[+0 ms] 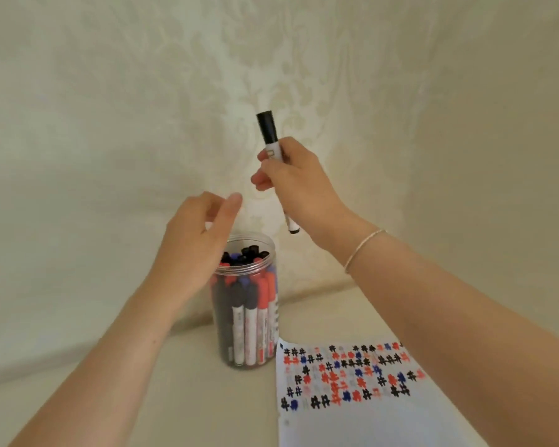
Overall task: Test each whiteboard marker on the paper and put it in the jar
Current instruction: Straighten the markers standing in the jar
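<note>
My right hand (299, 185) holds a black-capped whiteboard marker (268, 130) upright in the air, cap up, above and to the right of the jar. The clear plastic jar (259, 356) stands on the table and is packed with several black, red and blue markers, caps up. My left hand (196, 243) hovers over the jar's left rim with fingers apart, holding nothing. The white paper (352, 421) lies to the right of the jar, covered with several rows of black, red and blue hash marks.
A cream cloth (110, 398) covers the table and hangs as a patterned backdrop behind. A thin bracelet (363, 248) circles my right wrist. My right forearm crosses above the paper's right side.
</note>
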A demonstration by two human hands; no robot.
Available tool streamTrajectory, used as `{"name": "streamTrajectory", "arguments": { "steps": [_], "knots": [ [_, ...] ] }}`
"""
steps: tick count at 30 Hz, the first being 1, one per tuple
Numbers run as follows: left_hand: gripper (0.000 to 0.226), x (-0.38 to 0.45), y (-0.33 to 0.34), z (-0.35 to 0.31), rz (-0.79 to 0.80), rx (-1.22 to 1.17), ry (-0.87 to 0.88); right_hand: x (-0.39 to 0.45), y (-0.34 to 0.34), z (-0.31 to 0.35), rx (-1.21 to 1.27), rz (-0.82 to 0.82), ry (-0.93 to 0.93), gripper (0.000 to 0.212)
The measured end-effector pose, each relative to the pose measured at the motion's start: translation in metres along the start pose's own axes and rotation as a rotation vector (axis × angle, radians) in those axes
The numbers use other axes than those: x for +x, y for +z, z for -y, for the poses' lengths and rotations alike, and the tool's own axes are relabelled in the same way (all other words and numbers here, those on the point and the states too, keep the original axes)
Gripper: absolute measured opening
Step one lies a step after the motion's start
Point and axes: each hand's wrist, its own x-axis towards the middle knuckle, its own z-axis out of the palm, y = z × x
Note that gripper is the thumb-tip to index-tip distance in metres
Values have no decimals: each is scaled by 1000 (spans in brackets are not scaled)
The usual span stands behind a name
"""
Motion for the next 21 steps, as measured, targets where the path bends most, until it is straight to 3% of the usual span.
{"name": "streamTrajectory", "arguments": {
  "steps": [2,7,12,21],
  "knots": [
    [14,-10,7,19,102,128,-33,5,6,-2,53,-3,1,5],
    [36,-22,9,18,305,-106,-206,-6,19,-27,-90,-58,-22,13],
    [50,-39,-7,11,466,-21,-86,-31,13,-43,-74,-65,-128,16],
    [56,-46,-19,-7,539,245,52,-65,-1,-43,-69,-24,-406,27]
  ]
}}
